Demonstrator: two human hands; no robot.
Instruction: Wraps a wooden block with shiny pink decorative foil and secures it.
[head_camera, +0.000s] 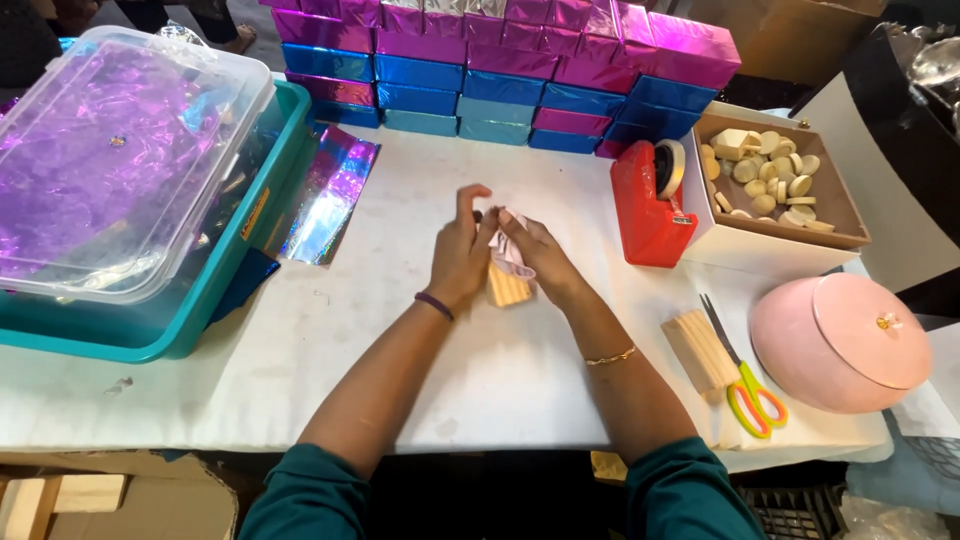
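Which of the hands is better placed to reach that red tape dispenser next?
Probably the right hand: it is on the same side as the red tape dispenser, while the left hand is farther away. Both hold the small wooden block.

This looks like a small craft packing workshop. Along the far edge of the white table rises a stack of foil-wrapped boxes in magenta and blue. At the left edge sits a teal crate under a clear bin of purple foil. Toward the right edge stand a red tape dispenser, a box of wooden discs, and scissors.
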